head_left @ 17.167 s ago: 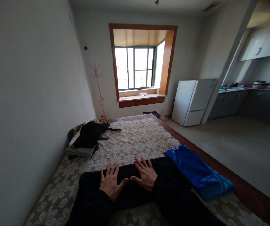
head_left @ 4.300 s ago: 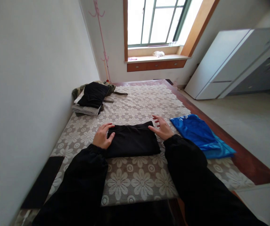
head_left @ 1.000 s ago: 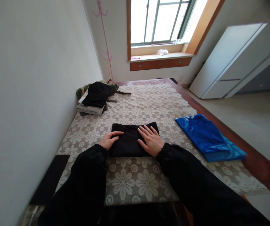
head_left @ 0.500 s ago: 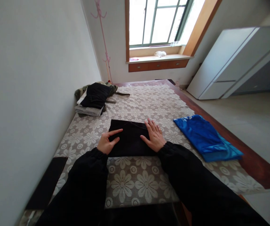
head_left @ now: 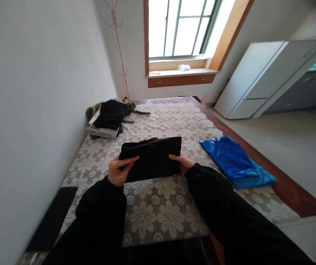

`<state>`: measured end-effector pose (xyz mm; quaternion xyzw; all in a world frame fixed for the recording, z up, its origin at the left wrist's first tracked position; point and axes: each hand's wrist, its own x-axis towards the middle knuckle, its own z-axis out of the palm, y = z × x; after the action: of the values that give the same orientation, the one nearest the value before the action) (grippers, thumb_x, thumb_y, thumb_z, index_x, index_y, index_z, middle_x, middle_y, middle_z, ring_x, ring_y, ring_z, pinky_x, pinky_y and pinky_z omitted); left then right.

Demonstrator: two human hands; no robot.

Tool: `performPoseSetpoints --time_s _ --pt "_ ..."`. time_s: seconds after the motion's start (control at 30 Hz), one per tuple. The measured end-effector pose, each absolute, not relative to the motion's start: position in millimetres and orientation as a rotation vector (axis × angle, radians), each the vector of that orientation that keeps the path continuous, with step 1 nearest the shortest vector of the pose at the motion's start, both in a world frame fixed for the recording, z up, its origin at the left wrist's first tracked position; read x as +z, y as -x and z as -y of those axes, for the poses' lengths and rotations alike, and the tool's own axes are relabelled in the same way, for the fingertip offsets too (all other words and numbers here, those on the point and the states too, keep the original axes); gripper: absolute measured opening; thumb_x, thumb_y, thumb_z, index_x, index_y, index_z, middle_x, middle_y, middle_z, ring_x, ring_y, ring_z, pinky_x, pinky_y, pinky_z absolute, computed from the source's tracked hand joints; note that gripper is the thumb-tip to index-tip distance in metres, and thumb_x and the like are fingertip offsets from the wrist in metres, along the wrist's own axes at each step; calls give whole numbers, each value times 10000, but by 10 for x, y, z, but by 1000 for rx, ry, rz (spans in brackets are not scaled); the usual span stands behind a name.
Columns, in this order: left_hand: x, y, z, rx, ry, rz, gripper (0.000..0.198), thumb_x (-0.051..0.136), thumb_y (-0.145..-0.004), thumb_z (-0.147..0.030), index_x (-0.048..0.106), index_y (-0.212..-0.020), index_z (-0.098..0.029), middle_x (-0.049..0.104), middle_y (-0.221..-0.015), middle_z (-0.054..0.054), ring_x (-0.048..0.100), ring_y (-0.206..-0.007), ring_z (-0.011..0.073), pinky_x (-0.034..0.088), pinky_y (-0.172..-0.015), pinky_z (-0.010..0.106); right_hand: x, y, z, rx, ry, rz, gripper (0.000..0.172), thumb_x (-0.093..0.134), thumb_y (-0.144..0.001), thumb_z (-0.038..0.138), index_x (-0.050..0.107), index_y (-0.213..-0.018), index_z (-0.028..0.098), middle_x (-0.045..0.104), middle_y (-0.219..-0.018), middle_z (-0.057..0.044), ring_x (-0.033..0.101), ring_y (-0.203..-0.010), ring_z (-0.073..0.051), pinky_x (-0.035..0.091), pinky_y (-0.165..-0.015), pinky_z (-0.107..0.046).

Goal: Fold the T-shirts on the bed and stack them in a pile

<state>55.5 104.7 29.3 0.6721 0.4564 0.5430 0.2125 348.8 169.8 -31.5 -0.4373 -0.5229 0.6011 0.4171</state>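
**Hidden, cropped and indeterminate regions, head view.**

The fingers of the left hand (head_left: 117, 173) and right hand (head_left: 184, 162) lie behind the folded black garment (head_left: 151, 158) that both hands grip, so only the thumbs and part of each palm show. The far face of the garment is unseen. What the dark flat panel (head_left: 51, 217) at lower left is cannot be told. The pink coat stand (head_left: 117, 44) and the window (head_left: 180, 29) are cut by the top edge. The white object (head_left: 183, 67) on the sill (head_left: 169, 73) is too small to identify. The pieces in the clothes pile (head_left: 106, 119) cannot be counted. The upper right corner is blurred.
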Motion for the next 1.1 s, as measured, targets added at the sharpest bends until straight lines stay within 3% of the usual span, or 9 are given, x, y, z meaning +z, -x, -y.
performPoseSetpoints --time_s 0.1,0.27,0.5,0.6,0.77,0.87,1.1 --pt "296 -531 -1043 1548 -1822 -1273 176 693 -844 -306 815 -966 -270 770 -1010 53 709 -907 234 571 -845 352 -271 -3477 -1655 1615 1019 1245 739 819 -608 576 663 -1208 173 752 -1096 -136 701 -1032 -363 533 -965 -545" --pt "275 -454 -1084 1576 -1678 -1281 235 726 -811 -374 811 -984 -241 774 -1043 62 708 -982 267 549 -942 404 -219 -3480 -1554 1452 1023 1153 737 807 -600 607 674 -1190 185 767 -1017 -111 710 -992 -366 545 -939 -548" --pt "177 -398 -1324 1180 -1500 -1245 564 716 -796 -419 654 -1317 -212 672 -1319 79 597 -1246 300 415 -1119 448 -136 -3483 -1572 1439 1109 1191 680 808 -674 504 623 -1264 220 742 -1105 -88 696 -1012 -330 562 -923 -503" --pt "139 -404 -1377 958 -1552 -1280 571 707 -784 -387 648 -1322 -205 633 -1376 75 533 -1324 289 321 -1183 445 -150 -3480 -1610 1373 1055 1295 749 836 -663 431 562 -1341 268 709 -1192 -53 643 -1127 -304 502 -1022 -481" --pt "111 -332 -1417 951 -1548 -1297 624 705 -781 -384 606 -1372 -212 595 -1423 68 490 -1364 284 271 -1207 428 -192 -3478 -1619 1432 931 1336 873 885 -593 294 512 -1382 298 647 -1306 -31 558 -1253 -290 401 -1125 -455" --pt "66 -277 -1471 940 -1490 -1310 679 746 -747 -435 602 -1376 -221 599 -1418 69 498 -1356 296 290 -1199 433 -202 -3451 -1619 1500 973 1259 898 886 -545 222 521 -1361 305 683 -1227 -23 598 -1187 -293 438 -1092 -459" --pt "17 -238 -1525 914 -1485 -1260 795 853 -647 -462 606 -1369 -243 613 -1403 59 494 -1361 309 313 -1194 439 -162 -3387 -1580 1644 937 1056 871 844 -584 196 495 -1370 339 716 -1143 -1 666 -1063 -269 542 -961 -422"
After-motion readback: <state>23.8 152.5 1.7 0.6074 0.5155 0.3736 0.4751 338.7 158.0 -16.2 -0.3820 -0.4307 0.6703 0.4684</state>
